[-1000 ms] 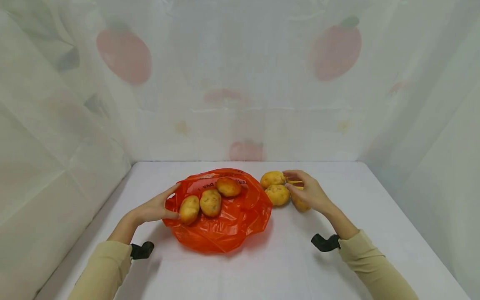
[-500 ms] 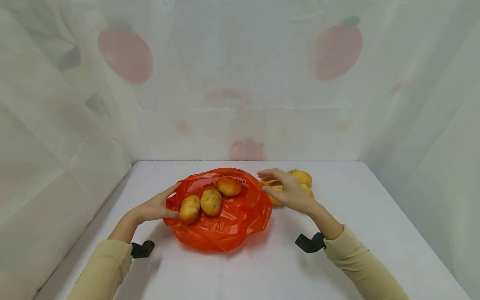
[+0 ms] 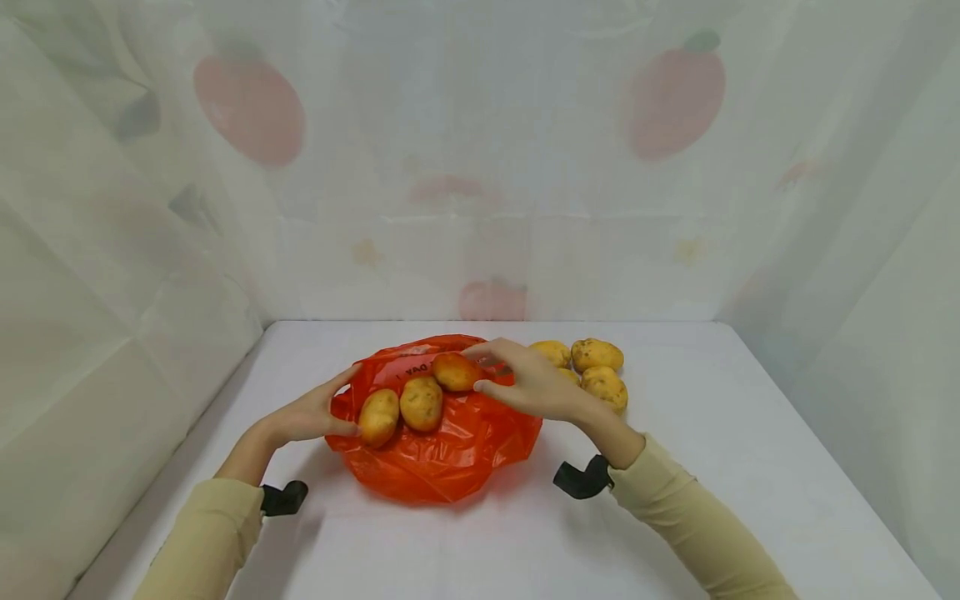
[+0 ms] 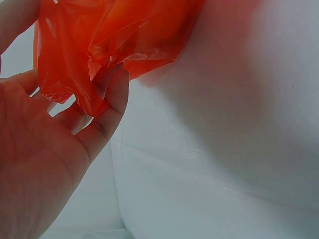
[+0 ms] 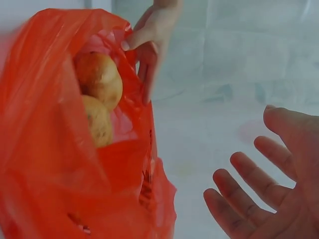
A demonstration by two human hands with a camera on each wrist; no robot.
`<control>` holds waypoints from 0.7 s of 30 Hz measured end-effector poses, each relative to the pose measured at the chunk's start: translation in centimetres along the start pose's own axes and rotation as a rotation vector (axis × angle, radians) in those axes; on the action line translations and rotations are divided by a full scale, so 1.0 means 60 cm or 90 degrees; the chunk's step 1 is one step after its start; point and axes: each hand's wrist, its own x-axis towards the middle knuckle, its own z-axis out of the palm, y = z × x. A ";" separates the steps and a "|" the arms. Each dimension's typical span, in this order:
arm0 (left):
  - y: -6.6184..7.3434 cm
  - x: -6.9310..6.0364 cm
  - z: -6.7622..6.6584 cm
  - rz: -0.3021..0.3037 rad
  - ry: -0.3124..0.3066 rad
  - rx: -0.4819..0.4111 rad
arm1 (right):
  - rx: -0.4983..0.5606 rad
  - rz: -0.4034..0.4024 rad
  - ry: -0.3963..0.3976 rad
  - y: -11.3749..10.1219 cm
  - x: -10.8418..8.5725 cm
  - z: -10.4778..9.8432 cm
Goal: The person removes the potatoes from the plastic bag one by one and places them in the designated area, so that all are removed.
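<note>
A red plastic bag (image 3: 457,475) lies on the table, its mouth spread wide. Three potatoes show in it: one at the left (image 3: 379,418), one in the middle (image 3: 422,404) and a darker-looking one (image 3: 454,372) at the back right. My left hand (image 3: 311,415) grips the bag's left rim, with the thumb near the left potato; in the left wrist view its fingers curl round the red plastic (image 4: 70,55). Over the bag's right side is my right hand (image 3: 532,385), thumb and fingers spread apart, the thumb close to the back potato. The right wrist view shows its palm holding nothing.
Several more potatoes (image 3: 597,356) lie in a group on the white table (image 3: 720,433), just right of the bag and partly behind my right hand. Pale curtains (image 3: 375,267) with fruit prints stand behind the table and along both sides.
My right hand has moved left, from the loose potatoes to above the bag's right side, and holds nothing throughout. The left hand, bag and potatoes look the same.
</note>
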 end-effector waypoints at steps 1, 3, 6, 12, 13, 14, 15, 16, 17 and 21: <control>0.000 0.000 0.000 0.000 0.000 0.000 | -0.003 0.002 -0.005 -0.001 0.004 0.003; 0.000 0.000 0.000 0.000 0.000 -0.002 | -0.011 0.007 -0.011 -0.003 0.013 0.008; -0.002 0.000 0.000 0.002 0.001 -0.002 | -0.008 0.018 -0.024 -0.007 0.027 0.015; -0.003 0.000 0.000 0.003 0.000 -0.002 | 0.008 0.055 -0.053 -0.010 0.057 0.029; -0.003 0.000 0.000 0.004 0.000 -0.001 | 0.009 0.061 -0.055 -0.008 0.062 0.032; -0.002 0.000 0.000 0.004 0.000 -0.001 | 0.007 0.066 -0.056 -0.006 0.067 0.035; -0.002 0.000 0.000 0.004 0.000 0.000 | 0.008 0.068 -0.057 -0.003 0.072 0.038; -0.002 0.000 0.000 0.003 0.000 0.001 | 0.010 0.073 -0.059 0.000 0.077 0.042; -0.002 0.000 0.001 0.002 -0.001 0.001 | 0.009 0.079 -0.062 0.003 0.081 0.045; -0.001 0.000 0.001 -0.001 -0.002 0.004 | 0.023 0.103 -0.079 0.016 0.097 0.061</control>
